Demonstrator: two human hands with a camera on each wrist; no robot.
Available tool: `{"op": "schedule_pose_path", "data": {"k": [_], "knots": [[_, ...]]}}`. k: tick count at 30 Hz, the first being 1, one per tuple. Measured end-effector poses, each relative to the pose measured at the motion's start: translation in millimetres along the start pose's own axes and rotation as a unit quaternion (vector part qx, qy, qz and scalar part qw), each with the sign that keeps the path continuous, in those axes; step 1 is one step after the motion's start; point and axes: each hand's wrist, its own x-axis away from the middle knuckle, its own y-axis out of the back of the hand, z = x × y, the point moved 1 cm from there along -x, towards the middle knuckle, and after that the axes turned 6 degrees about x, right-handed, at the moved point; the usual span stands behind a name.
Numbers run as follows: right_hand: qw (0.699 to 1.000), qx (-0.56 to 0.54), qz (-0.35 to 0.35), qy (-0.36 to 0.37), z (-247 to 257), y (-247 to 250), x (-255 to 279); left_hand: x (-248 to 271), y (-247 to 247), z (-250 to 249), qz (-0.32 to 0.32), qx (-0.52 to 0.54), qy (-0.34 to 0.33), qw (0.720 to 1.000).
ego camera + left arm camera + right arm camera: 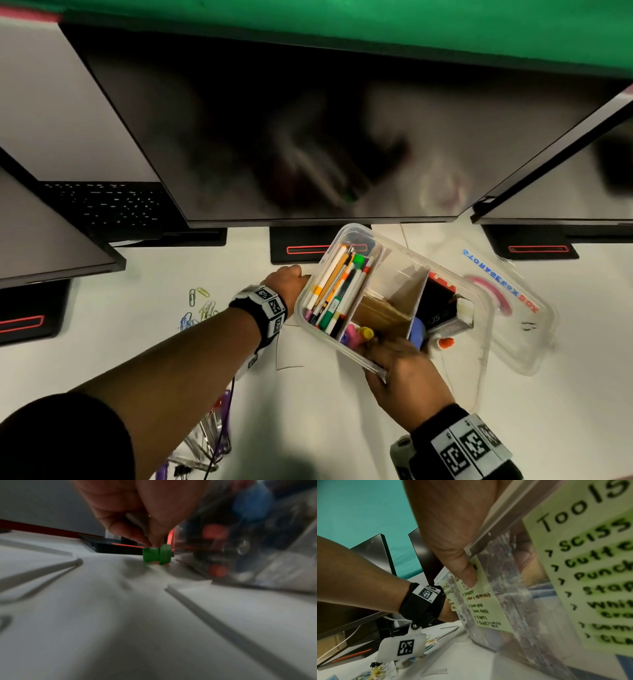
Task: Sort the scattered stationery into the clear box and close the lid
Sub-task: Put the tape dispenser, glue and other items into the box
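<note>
My right hand [394,363] grips the near rim of the clear box [317,270] and holds it tilted off the white table. In the right wrist view the thumb [465,568] lies over the rim of the box wall [505,601], which carries green labels. Pens and markers [337,287] fill the left compartment; a cardboard divider [394,301] and a black item [442,305] sit further right. My left hand [291,277] reaches in beside the box's far left corner. There its fingertips [147,540] pinch a small green plastic piece [157,555] that sits on the table.
The clear lid [513,308], with "STORAGE BOX" lettering, lies flat to the right of the box. Coloured paper clips [202,305] are scattered at the left. Binder clips and clear plastic pieces [205,445] lie near the front. Monitors [308,137] and their stands line the back.
</note>
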Motion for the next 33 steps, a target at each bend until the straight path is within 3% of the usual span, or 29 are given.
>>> {"op": "schedule_pose_path", "data": {"k": [6,11,15,18,23,27,33], "knots": [[1.000,0.003,0.018,-0.002,0,2,0,7,3,12,-0.021,-0.059,0.001,0.998],[1.000,-0.013,0.025,0.003,2,4,0,31,40,16,-0.149,0.063,0.091,0.983],[0.998,-0.068,0.017,0.001,4,9,0,66,60,-20,-0.184,0.148,0.037,0.971],[0.993,-0.117,-0.007,-0.004,1,15,3,90,60,-60,-0.142,0.162,-0.045,0.976],[0.983,-0.150,-0.101,-0.015,-7,21,13,104,25,-100,-0.022,0.086,-0.139,0.986],[0.985,-0.139,-0.104,-0.013,-16,16,26,100,6,-102,0.019,0.069,-0.137,0.988],[0.986,-0.147,-0.080,0.005,-19,8,29,105,16,-92,-0.006,0.145,-0.119,0.982]]}}
